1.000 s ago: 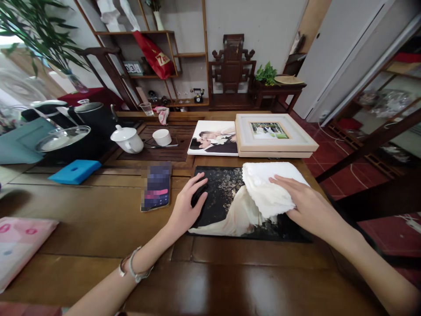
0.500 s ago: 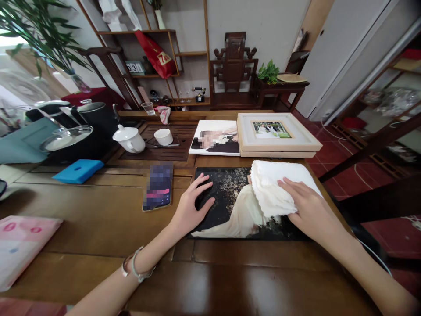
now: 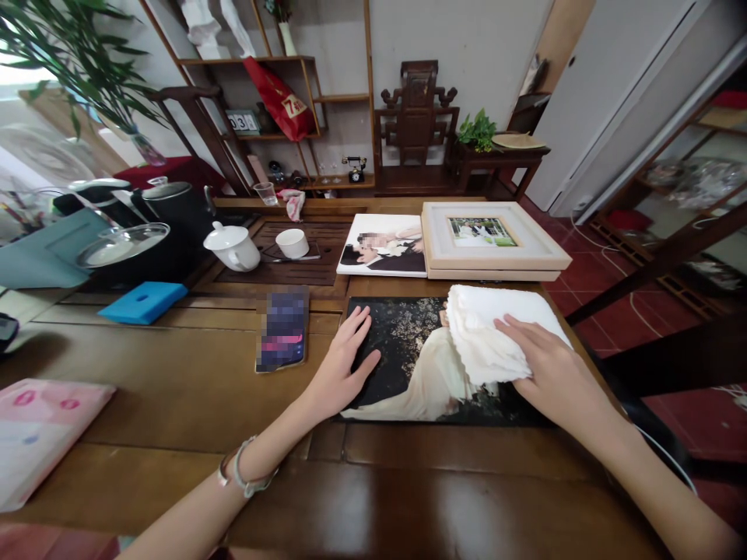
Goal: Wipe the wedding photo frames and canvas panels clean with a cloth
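A dark photo panel [image 3: 408, 342] showing a white gown lies flat on the wooden table [image 3: 175, 389] in front of me. My left hand [image 3: 341, 365] rests flat on the panel's left edge, fingers stretched out. My right hand [image 3: 548, 369] lies palm down, fingers extended, pressing a folded white cloth [image 3: 487, 334] onto the right part of the panel.
A phone [image 3: 282, 330] lies just left of the panel. Behind it sit another photo print [image 3: 385, 245] and a framed photo [image 3: 490, 237]. A tea tray with a white teapot [image 3: 232, 246] and cup [image 3: 292, 243] stands farther left, with a blue block [image 3: 143, 302] and pink packet [image 3: 40, 432].
My left hand's curled fingers have stretched out flat on the panel's left edge. The cloth and my right hand have slid a little to the right across the panel.
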`<action>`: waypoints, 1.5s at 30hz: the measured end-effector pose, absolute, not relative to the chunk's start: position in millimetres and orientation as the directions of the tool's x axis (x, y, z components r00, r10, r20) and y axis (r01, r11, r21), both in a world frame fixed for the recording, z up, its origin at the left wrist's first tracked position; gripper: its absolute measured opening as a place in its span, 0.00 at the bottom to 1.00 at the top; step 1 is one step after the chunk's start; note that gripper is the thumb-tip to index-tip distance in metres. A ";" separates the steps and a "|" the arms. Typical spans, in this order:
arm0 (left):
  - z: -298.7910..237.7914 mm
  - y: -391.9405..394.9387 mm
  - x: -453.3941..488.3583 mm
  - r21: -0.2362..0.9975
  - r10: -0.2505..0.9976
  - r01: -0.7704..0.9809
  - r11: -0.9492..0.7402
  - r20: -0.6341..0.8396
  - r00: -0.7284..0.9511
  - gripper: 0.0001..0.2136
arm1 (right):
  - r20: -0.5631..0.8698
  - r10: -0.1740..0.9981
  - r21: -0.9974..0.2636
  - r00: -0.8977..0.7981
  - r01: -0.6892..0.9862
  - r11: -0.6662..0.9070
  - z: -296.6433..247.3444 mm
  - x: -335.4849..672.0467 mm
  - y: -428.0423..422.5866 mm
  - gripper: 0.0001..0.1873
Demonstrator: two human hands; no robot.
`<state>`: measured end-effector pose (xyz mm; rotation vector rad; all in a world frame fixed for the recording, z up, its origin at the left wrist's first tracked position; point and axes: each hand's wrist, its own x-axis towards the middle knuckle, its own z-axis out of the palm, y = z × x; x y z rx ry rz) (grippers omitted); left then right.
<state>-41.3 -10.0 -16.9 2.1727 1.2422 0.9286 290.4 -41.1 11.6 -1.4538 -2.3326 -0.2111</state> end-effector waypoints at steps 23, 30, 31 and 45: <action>-16.9 -5.5 -39.0 0.573 0.866 0.650 -0.500 0.308 0.395 0.25 | 0.773 0.595 -0.112 -0.218 0.877 0.466 28.7 314.4 -29.5 0.30; -16.5 -3.2 -37.6 0.577 0.872 0.655 -0.488 0.299 0.388 0.26 | 0.492 0.723 -0.017 -0.485 0.825 0.564 14.0 303.0 -6.0 0.30; -16.6 -3.0 -37.6 0.579 0.871 0.652 -0.490 0.302 0.387 0.26 | 0.469 0.737 -0.023 -0.487 0.828 0.561 8.3 300.4 -4.0 0.28; -24.5 0.8 -40.8 0.581 0.840 0.606 -0.543 0.360 0.407 0.22 | 0.695 0.637 -0.068 -0.334 0.851 0.521 17.7 308.0 -7.6 0.35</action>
